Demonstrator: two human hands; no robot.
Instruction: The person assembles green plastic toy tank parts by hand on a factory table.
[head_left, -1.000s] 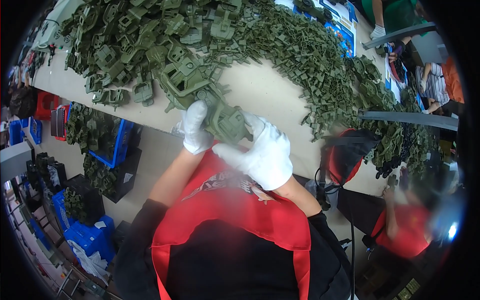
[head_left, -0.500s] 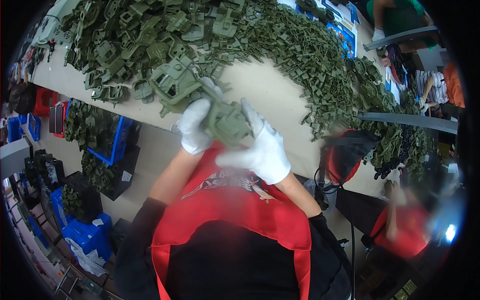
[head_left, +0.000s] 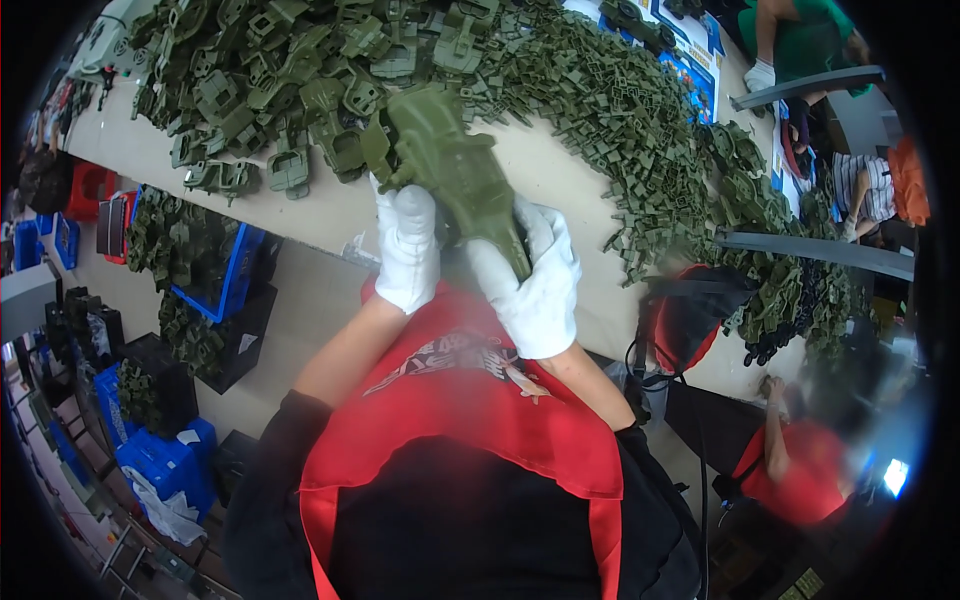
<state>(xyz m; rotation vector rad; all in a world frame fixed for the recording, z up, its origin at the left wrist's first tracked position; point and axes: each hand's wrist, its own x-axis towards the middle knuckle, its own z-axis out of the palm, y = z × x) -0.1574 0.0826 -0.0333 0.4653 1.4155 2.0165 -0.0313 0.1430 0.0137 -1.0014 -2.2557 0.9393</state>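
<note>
Both my hands wear white gloves and hold one olive-green plastic toy vehicle body [head_left: 455, 165] above the near edge of the table. My left hand [head_left: 408, 245] grips its left side, the thumb against the lower left and the other fingers partly hidden behind it. My right hand [head_left: 532, 280] is closed round the narrow lower right end. The smooth, ridged outer side of the piece faces up and its wider end tilts away to the upper left. Beyond it lies a heap of similar green vehicle parts [head_left: 290, 60].
A broad pile of small green parts [head_left: 590, 110] curves along the table [head_left: 345, 240] to the right. Blue crates [head_left: 235, 275] with green parts stand at the left. A black and red bag [head_left: 695, 315] hangs at the right edge. Co-workers sit at the right, one in red [head_left: 800, 470].
The vehicle body has been turned over, from its open, detailed side to its smooth side. My right hand has shifted from beside the piece to a grip on its lower end.
</note>
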